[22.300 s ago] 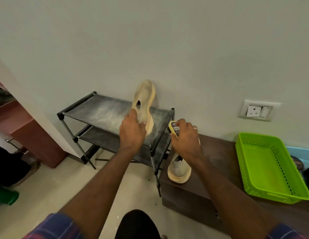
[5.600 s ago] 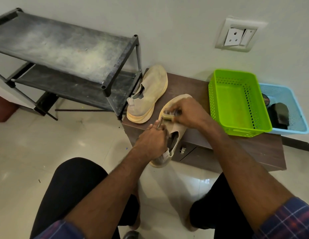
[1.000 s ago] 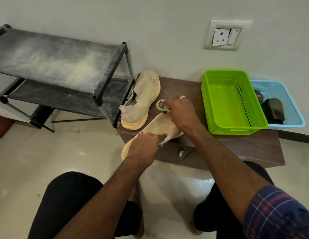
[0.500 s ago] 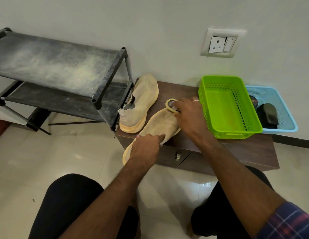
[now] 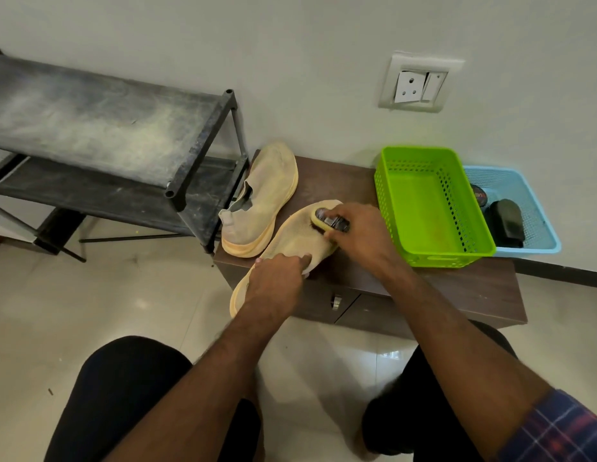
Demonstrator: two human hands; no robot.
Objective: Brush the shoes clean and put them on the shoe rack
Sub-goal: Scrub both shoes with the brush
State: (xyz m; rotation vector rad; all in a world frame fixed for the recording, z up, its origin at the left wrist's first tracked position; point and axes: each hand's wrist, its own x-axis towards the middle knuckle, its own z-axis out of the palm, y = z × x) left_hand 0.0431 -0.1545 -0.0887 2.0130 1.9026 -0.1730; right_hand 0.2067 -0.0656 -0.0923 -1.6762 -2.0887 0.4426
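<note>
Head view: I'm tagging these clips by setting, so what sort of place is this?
Most likely a home, perhaps an entryway. A dusty black shoe rack stands against a plain wall with a wall socket, beside a low wooden cabinet on a tiled floor.

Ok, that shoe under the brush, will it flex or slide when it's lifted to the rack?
Probably flexes: the shoe has a knit-looking upper and a thick foam-like sole. Likely light for its size. It may slide on the smooth cabinet top, since the left hand steadies its heel while the right hand works the brush.
</note>
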